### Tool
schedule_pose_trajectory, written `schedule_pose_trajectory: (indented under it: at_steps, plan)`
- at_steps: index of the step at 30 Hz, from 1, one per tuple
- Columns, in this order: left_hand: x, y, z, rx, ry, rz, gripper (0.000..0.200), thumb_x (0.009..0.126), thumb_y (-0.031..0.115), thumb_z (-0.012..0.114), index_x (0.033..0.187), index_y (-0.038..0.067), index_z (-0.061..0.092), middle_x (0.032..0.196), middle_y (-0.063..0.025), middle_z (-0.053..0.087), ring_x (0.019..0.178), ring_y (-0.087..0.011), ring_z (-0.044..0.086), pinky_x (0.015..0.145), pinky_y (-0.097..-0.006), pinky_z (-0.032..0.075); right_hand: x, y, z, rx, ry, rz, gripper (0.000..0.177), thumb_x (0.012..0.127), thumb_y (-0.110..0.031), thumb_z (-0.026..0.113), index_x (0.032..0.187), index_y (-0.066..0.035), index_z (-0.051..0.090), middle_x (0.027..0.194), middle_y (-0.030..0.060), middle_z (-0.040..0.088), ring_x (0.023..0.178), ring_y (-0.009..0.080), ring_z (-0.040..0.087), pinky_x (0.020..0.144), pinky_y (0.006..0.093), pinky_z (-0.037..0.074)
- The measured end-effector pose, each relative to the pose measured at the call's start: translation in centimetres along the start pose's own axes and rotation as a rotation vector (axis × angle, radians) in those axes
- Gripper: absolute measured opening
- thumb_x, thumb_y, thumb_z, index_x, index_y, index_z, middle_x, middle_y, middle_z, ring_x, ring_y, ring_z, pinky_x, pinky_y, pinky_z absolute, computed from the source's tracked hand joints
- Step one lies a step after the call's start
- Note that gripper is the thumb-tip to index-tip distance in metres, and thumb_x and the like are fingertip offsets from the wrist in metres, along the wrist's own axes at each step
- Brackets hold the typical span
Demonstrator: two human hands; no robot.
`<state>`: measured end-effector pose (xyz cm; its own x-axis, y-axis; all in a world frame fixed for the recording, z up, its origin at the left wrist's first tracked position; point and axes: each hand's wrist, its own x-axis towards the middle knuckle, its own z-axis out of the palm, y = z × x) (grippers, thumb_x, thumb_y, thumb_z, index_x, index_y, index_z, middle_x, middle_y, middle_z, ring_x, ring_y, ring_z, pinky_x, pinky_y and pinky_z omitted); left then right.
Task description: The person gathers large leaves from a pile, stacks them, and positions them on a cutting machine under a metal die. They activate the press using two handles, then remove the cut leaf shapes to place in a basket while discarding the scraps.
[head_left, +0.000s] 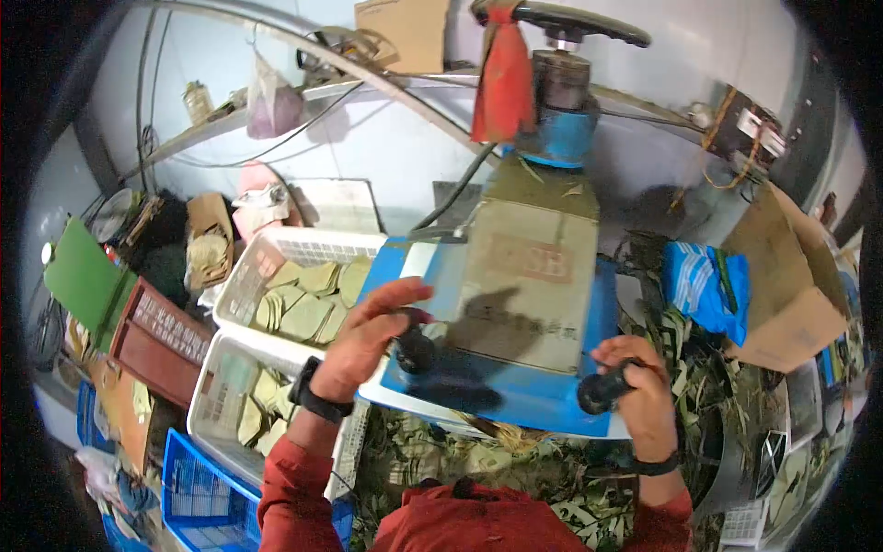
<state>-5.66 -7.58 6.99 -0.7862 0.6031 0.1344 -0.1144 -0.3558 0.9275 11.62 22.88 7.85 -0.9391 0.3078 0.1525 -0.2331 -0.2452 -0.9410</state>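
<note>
**Press** (529,285): blue body, grey plate, centre of view, with a handwheel (561,20) at 12 o'clock.

**Left knob** (416,351): black, on the front edge at 7 o'clock of the plate. The left hand (368,336) lies against it with fingers stretched out, not wrapped.

**Right knob** (600,393): black, at 5 o'clock of the plate. The right hand (644,391) is closed round it.

**Baskets** (241,276): white, at 9 o'clock, holding flat leaf pieces.

**Leaves** (441,451): loose, at 6 o'clock under the press.

**Handling note (judgement):** the knobs look like a pair. The left fingers should probably curl fully round before any pull. Work both sides evenly, and keep fingers and sleeves off the plate's edge.
</note>
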Motion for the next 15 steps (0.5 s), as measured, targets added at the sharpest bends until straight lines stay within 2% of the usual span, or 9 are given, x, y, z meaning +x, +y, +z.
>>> schedule_pose_trajectory:
  at_steps: [2,5,6,8,15]
  plan:
    - [-0.2,-1.0,1.6,0.065,0.037,0.045,0.051,0.077,0.008,0.05,0.128,0.001,0.043,0.125,-0.0142,0.05,0.106,-0.0274,0.052,0.093,-0.038,0.041,-0.2,-0.3,-0.9,0.019,0.092,0.016,0.039,0.071,-0.012,0.048,0.108,0.0,0.053,0.105,0.0124,0.059,0.103,0.024,0.055,0.089,0.034,0.04]
    - [-0.7,-2.3,3.4,0.058,0.077,0.056,0.055,0.076,0.0,0.046,0.131,0.006,0.04,0.128,-0.0115,0.047,0.11,-0.0234,0.05,0.095,-0.0354,0.038,-0.3,0.0,-2.0,0.004,0.179,0.021,0.044,0.072,-0.015,0.05,0.113,0.001,0.051,0.108,0.0141,0.057,0.104,0.0238,0.054,0.087,0.0335,0.041]
    - [-0.9,-2.5,4.0,0.038,0.1,0.042,0.057,0.076,-0.001,0.046,0.131,0.006,0.039,0.128,-0.011,0.047,0.112,-0.0227,0.049,0.096,-0.0349,0.037,-0.1,0.6,-3.2,-0.014,0.103,-0.042,0.046,0.073,-0.017,0.051,0.114,0.002,0.05,0.108,0.0145,0.057,0.104,0.0238,0.053,0.087,0.0339,0.042]
    - [-1.0,-3.2,4.6,-0.001,0.103,0.071,0.059,0.075,-0.003,0.045,0.133,0.007,0.037,0.129,-0.01,0.045,0.115,-0.0224,0.046,0.097,-0.0346,0.035,0.1,1.3,-5.1,-0.014,0.013,-0.048,0.045,0.08,-0.024,0.058,0.12,-0.004,0.051,0.112,0.0092,0.056,0.109,0.0242,0.052,0.089,0.0343,0.043]
    - [-1.4,-4.7,5.5,-0.025,0.134,0.081,0.06,0.076,-0.005,0.044,0.134,0.007,0.032,0.13,-0.0086,0.043,0.117,-0.0212,0.043,0.099,-0.0334,0.032,-0.1,2.6,-6.6,0.027,0.047,-0.008,0.048,0.082,-0.026,0.062,0.121,-0.003,0.05,0.118,0.0095,0.052,0.113,0.0238,0.048,0.09,0.0365,0.042]
